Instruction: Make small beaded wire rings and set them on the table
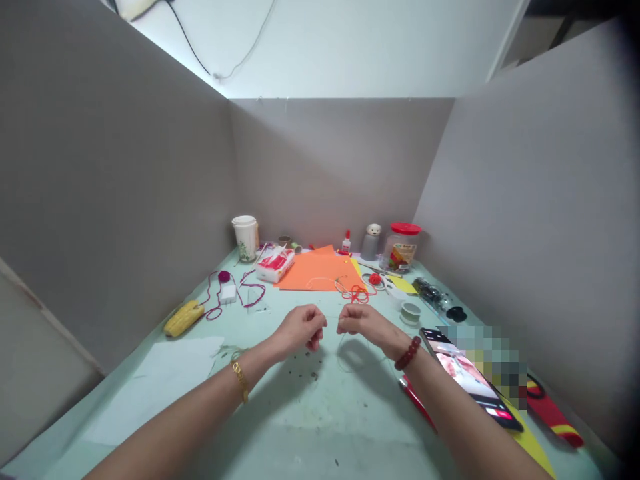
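My left hand (301, 329) is closed in a pinch over the middle of the table, fingertips toward the right. Facing it across a small gap, my right hand (369, 327) pinches as well. A very fine, pale thread (345, 369) loops down below my right hand; a faint stretch of it seems to span the gap between both pinches. Its ends are too thin to make out. Small dark bits (314, 376) lie scattered on the table beneath my left hand. Beyond my right hand stands a spool of pale thread (411, 313).
Orange paper sheets (315, 272), a tissue pack (275, 264), red cord (356, 293) and a lidded jar (401, 248) sit at the back. A yellow corn cob (184, 319) and white paper (155, 380) lie left. A phone (473, 380) and red pen (417, 402) flank my right forearm.
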A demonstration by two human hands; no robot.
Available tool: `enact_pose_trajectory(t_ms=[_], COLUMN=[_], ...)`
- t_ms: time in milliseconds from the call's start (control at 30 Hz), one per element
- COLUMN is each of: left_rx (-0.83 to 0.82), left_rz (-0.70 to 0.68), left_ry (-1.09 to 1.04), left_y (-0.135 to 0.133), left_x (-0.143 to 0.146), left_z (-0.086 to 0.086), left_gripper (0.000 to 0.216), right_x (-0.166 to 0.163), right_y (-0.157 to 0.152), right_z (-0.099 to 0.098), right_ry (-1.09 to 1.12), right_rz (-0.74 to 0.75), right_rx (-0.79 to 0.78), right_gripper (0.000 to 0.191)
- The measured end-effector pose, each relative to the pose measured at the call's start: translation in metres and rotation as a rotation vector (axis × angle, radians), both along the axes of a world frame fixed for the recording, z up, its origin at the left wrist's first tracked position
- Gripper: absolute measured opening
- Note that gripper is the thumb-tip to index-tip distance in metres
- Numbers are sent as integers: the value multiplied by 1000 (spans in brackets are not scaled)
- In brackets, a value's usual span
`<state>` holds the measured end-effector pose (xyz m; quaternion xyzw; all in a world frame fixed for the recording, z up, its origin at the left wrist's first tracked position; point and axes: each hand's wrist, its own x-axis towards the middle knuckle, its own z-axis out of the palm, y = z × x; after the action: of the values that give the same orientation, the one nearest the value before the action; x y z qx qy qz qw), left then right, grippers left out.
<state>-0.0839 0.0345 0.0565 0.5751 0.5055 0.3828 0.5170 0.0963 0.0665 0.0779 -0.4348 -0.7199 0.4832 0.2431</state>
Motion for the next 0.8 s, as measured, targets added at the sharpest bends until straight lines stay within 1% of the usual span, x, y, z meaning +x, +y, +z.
enact_pose_trajectory(t_ms=[100,167,200,267,333,433,500,600,700,800], left_rx=[-108,-136,-145,-163,-172,-136,-80,34,172,279], left_rz=[38,61,67,63,43,38,62,118,203,272], left_ry=[-32,-56,-65,-75,-76,-46,2,111,245,357], left_y=[-8,-9,-8,-8,-6,-4,-2,-1,-3,-8], left_x=[2,2,2,1,-1,-2,-3,-7,-13,-17], left_z=[-29,-42,-45,-46,-43,-41,-41,-43,-42,-40], left_gripper=[16,16,17,20,23,19,14,8,10,13], right_x=[-3,-7,-8,-10,-11,-10,-11,-17,-27,-36], right_y=[8,12,13,14,16,17,16,13,10,10], right_z=[-19,-27,-29,-29,-26,-25,-28,-38,-50,-62], right_ry=[-40,-59,-71,-95,-115,-131,-133,-123,-111,-107], right_rz=[43,54,59,59,46,17,-12,-82,-154,-194], right_rx=[-51,-44,-33,7,59,139,204,329,442,516], right_gripper=[8,7,6,6,8,9,10,13,17,18])
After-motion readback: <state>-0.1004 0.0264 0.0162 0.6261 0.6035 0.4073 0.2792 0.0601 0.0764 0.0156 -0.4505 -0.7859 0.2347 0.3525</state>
